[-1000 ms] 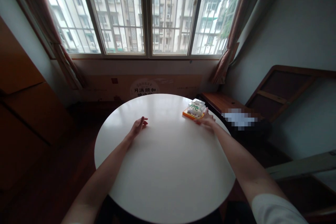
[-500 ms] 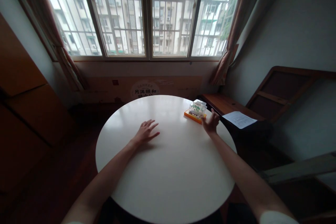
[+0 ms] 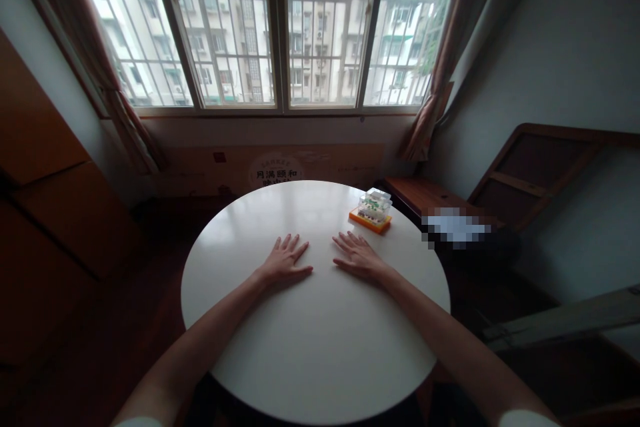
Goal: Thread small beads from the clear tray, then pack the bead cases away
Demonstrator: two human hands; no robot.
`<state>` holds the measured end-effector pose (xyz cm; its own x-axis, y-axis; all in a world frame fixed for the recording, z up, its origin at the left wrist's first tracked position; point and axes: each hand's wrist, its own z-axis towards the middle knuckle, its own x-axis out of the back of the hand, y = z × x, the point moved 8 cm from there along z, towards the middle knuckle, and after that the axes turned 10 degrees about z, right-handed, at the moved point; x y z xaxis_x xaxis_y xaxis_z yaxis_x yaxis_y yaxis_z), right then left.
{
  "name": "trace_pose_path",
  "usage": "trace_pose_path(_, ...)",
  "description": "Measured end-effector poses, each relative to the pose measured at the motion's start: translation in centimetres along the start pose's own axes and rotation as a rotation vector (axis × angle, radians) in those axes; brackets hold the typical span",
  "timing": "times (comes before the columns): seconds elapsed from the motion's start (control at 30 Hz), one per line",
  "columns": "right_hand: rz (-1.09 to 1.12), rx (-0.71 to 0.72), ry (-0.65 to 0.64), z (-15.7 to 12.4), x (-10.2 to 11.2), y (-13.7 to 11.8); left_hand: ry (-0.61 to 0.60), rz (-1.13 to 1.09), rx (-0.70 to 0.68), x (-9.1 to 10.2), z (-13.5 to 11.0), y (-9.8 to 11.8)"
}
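My left hand (image 3: 287, 260) lies flat on the white round table (image 3: 320, 353), fingers spread and nothing in it. Facing it across a small gap, my right hand (image 3: 359, 256) also rests flat on the tabletop, its fingers apart. Just beyond the right hand, near the table's far right edge, sits an orange tray (image 3: 369, 221). Stacked on it are clear plastic boxes (image 3: 376, 203) with green and white contents, too small to make out. Neither hand touches the tray or the boxes.
Behind the table, a cardboard panel (image 3: 200, 167) with printed characters stands below a barred window (image 3: 325, 47). To the right is a low wooden bench or cabinet (image 3: 420, 193) with a pixelated pale patch (image 3: 455, 225) beside it. Orange-brown cabinets (image 3: 45, 213) stand on the left.
My right hand has moved left and nearer, away from the orange tray, and now lies flat. My left hand has shifted slightly right and settled flat. The tray and boxes stay put.
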<state>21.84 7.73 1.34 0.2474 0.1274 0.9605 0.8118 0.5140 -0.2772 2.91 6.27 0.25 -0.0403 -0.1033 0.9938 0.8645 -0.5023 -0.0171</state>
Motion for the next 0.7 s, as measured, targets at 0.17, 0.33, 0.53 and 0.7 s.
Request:
trace_pose_path(0.17, 0.005, -0.039, -0.044, 0.03, -0.11, -0.11, -0.003, -0.031, 0.000, 0.07, 0.11, 0.10)
trace_pose_path(0.33, 0.005, -0.038, -0.038, 0.32, -0.27, 0.02, -0.002, -0.016, -0.001, 0.19, 0.18, 0.14)
trace_pose_path(0.53, 0.014, -0.032, -0.022, 0.48, -0.25, 0.14, -0.017, 0.001, -0.010, 0.19, 0.20, 0.24)
trace_pose_path(0.7, 0.013, -0.023, -0.022, 0.57, -0.32, 0.19, -0.018, 0.003, -0.012, 0.21, 0.26, 0.30)
